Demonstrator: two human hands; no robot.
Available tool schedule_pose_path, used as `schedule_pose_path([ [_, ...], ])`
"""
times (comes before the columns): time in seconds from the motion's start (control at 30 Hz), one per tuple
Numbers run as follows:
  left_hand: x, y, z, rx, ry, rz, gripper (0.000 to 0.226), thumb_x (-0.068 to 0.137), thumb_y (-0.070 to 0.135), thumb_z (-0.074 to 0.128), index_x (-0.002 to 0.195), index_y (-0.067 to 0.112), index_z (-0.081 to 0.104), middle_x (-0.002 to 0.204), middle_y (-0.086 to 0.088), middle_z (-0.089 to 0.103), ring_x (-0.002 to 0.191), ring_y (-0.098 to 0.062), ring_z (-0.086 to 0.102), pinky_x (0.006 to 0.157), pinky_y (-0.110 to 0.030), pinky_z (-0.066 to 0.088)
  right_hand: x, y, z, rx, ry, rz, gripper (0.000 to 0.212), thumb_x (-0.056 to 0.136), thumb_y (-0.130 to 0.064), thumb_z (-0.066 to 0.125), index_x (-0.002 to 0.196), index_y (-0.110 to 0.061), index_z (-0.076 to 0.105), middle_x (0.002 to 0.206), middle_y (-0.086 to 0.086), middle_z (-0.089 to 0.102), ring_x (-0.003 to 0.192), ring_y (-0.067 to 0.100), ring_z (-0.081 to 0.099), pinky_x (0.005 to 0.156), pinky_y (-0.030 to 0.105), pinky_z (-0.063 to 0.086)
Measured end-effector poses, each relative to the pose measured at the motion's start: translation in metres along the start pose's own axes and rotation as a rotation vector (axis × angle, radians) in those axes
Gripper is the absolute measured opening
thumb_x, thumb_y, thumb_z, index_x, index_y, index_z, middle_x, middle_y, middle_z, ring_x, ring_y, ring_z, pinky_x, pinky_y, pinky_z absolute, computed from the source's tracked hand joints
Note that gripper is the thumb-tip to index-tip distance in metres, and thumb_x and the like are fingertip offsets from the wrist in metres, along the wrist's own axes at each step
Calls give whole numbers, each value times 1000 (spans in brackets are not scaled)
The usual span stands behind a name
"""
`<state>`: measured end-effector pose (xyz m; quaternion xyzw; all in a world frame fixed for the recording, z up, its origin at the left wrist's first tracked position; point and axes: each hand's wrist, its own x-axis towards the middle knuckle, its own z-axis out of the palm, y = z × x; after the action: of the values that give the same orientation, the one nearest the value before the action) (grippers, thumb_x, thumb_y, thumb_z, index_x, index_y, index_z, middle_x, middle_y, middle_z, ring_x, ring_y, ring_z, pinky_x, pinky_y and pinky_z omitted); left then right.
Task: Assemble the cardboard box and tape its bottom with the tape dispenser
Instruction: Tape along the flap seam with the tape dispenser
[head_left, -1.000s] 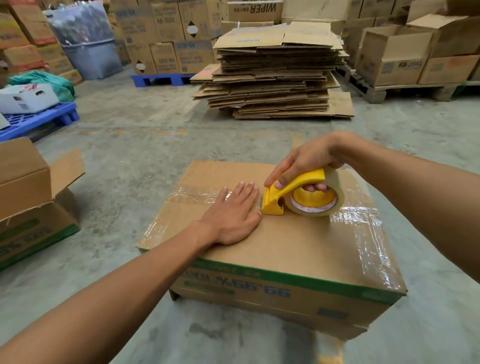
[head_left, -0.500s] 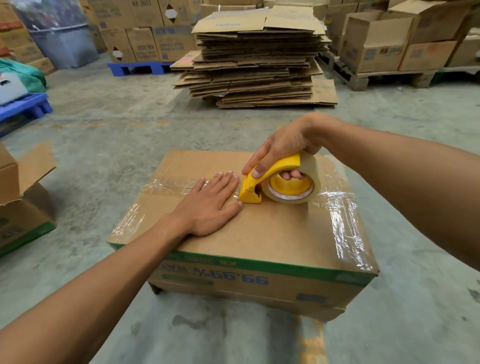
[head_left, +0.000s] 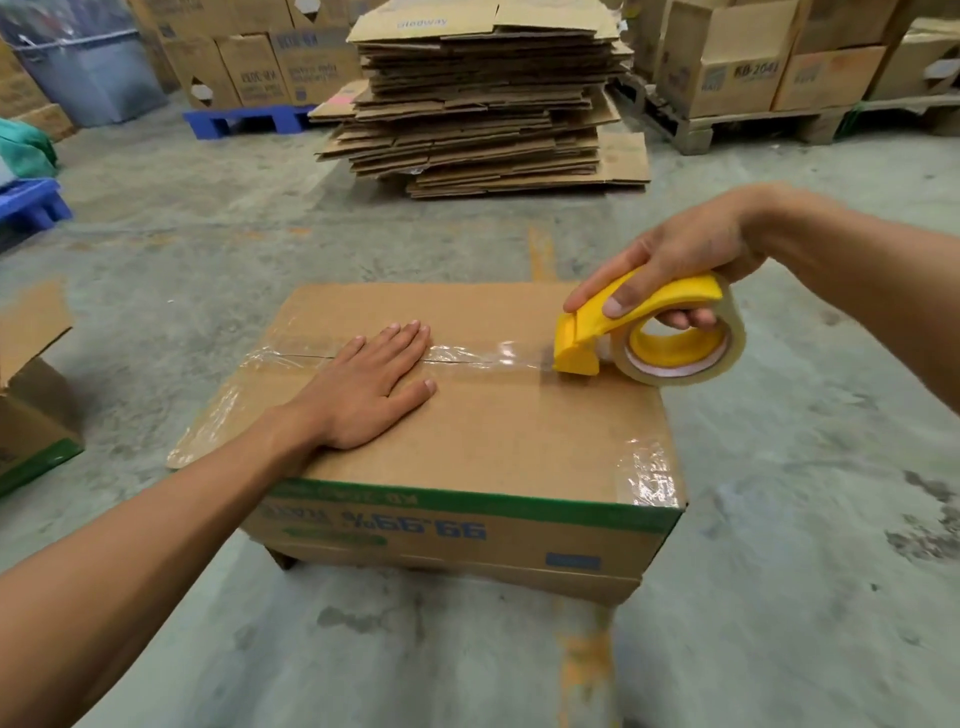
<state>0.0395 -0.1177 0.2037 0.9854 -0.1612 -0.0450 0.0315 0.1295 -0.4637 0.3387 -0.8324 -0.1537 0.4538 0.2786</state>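
Concrete floor (head_left: 779, 571) is taking up most of the view, grey, stained, with an orange painted line running under the work area. A tall stack of flattened cartons (head_left: 483, 98) is sitting on it well behind the work; loaded pallets of boxes are standing further back at left and right, and an open carton (head_left: 31, 395) is showing at the left edge.

The cardboard box (head_left: 493, 436) is resting on the floor in the centre, bottom side up, its blue print and green band reading upside down on the near side. Its two bottom flaps are meeting along a centre seam. Clear tape (head_left: 483, 356) is lying along that seam, wrinkled and shiny; older clear tape is also covering the left end and the near right corner.

The left hand (head_left: 371, 389) is lying flat and fully open on the box top, palm down, fingers together over the taped seam, gripping nothing.

The right hand (head_left: 675, 270) is wrapping closed around the yellow tape dispenser (head_left: 644, 332), forefinger stretched along the top of the handle, the other fingers curling through the roll's core. The dispenser's cutter end is touching the box at the right end of the seam, with the roll overhanging the right edge.
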Motion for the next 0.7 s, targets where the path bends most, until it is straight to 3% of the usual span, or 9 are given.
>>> schedule_pose_path([
  [0.1, 1, -1, 1, 15, -6, -2, 84, 80, 78, -1, 151, 35, -12, 160, 15, -14, 147, -3, -13, 121, -34, -4, -21, 37, -6, 62, 32, 39, 55, 75, -28, 81, 126, -40, 65, 85, 20, 67, 47, 20, 60, 41, 28, 54],
  [0.2, 1, -2, 1, 13, 0, -3, 89, 76, 83, -7, 152, 36, -11, 159, 16, -13, 147, -3, -12, 120, -33, -3, -39, 69, -7, 141, 52, 44, 67, 63, -31, 83, 126, -40, 65, 85, 18, 70, 46, 21, 60, 40, 29, 53],
  [0.3, -1, 1, -1, -3, 0, -6, 91, 75, 83, -6, 152, 35, -9, 160, 15, -11, 147, -3, -11, 119, -32, -4, -45, 80, -4, 139, 80, 17, 60, 69, -27, 84, 124, -40, 67, 87, 17, 71, 47, 20, 59, 39, 28, 53],
  [0.47, 7, 23, -17, 110, -37, -115, 95, 75, 76, -2, 155, 26, -9, 161, 2, -18, 146, -18, -23, 120, -46, -9, -44, 79, -5, 84, 95, -7, 51, 75, -28, 80, 124, -39, 67, 91, 21, 68, 51, 20, 58, 40, 26, 52],
  [0.6, 25, 92, -28, 29, 36, 57, 92, 80, 75, 5, 153, 22, -14, 159, 0, -24, 145, -19, -25, 120, -47, -9, -45, 77, -6, 67, 94, -7, 50, 76, -29, 76, 125, -38, 67, 89, 23, 64, 48, 19, 58, 41, 25, 52],
  [0.7, 48, 155, -23, -73, -14, 189, 85, 93, 64, 26, 154, 19, -13, 160, 1, -20, 146, -16, -22, 121, -45, -8, -45, 75, -7, 70, 93, -7, 48, 77, -27, 76, 124, -37, 68, 84, 20, 64, 47, 18, 58, 40, 25, 51],
])
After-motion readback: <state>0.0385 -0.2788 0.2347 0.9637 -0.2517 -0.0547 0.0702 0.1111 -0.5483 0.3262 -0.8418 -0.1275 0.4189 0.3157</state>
